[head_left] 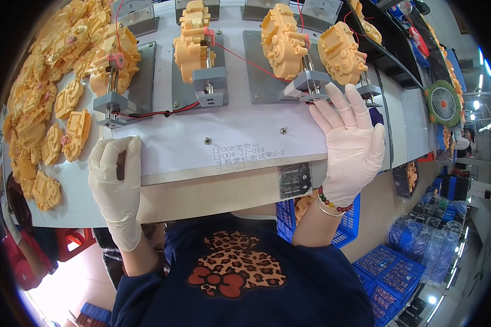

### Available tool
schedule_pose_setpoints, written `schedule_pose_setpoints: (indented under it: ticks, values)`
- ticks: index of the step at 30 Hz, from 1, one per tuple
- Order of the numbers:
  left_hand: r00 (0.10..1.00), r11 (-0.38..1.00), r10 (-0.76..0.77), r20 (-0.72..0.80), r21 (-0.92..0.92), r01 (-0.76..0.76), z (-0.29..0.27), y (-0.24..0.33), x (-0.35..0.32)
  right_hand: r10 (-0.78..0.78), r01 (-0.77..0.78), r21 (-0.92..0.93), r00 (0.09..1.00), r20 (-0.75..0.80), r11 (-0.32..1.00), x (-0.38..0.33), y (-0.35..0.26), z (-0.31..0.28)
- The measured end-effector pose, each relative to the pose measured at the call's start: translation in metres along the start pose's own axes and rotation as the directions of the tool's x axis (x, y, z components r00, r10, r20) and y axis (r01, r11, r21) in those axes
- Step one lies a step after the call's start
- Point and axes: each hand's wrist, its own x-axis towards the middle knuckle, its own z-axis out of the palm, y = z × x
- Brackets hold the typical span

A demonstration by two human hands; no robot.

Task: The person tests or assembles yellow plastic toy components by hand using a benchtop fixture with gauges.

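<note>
My left hand, in a white glove, rests at the left edge of the test board. Its thumb and fingers are curled together; anything between their tips is hidden. My right hand, gloved too, is open with its fingers stretched up and its palm showing. Its fingertips reach the grey clamp block and the yellow gearbox at the far right. Three more yellow gearboxes, at the left, centre and centre right, sit upright in similar clamps. Red wires run from them.
Many loose yellow gearboxes are piled on the left. Analog meters stand behind the clamps. Two bolts stick up from the board. A small green fan is on the right. Blue crates stand low right.
</note>
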Motion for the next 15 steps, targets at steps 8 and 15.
schedule_pose_setpoints:
  ticks: [8, 15]
  values:
    - [1.000, 1.000, 0.013, 0.011, -0.019, -0.013, 0.000, 0.001, 0.000, 0.040, -0.063, 0.110, 0.979, 0.198, 0.992, -0.002, 0.001, -0.010]
    - [0.999, 0.999, 0.034, 0.008, -0.006, -0.034, 0.000, 0.000, -0.001, 0.028, -0.013, -0.107, 0.990, 0.135, 0.994, -0.005, 0.000, -0.002]
